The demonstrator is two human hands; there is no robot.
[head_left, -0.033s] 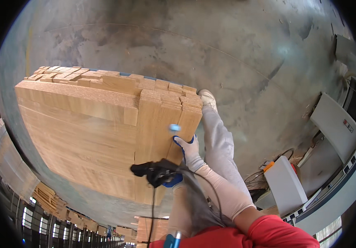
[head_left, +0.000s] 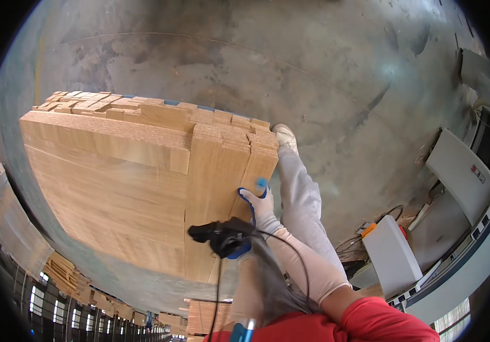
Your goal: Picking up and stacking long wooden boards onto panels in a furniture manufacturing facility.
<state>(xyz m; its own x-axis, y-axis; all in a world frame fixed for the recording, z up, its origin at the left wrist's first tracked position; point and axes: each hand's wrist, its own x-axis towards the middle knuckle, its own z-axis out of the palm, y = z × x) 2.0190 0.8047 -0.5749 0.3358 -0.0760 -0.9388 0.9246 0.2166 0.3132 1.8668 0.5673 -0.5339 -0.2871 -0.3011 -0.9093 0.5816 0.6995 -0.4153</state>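
A large stack of light-brown wooden boards (head_left: 114, 182) stands in front of me, with narrow boards laid along its right side. At the right edge, my right hand (head_left: 261, 202), in a white and blue glove, is closed on the outermost wooden board (head_left: 256, 165). Its thumb lies on the top face; the other fingers are largely out of sight at the edge. Closer to me, my left hand (head_left: 244, 249) is by the same edge, with only a bit of blue glove showing. A black device on a cable (head_left: 225, 236) hides its fingers. A small blurred blue object (head_left: 261, 183) appears above my right hand.
My right leg (head_left: 299, 182) stands against the stack's right side. Grey machine housings (head_left: 390, 251) with cables stand at the right. A wrapped stack (head_left: 14, 216) and more wood (head_left: 62, 273) lie at the left. Concrete floor (head_left: 336, 74) stretches beyond the stack.
The hanging black device has swung slightly to the right. The small blue object has also shifted right and a little nearer. My hands and the boards look almost unmoved.
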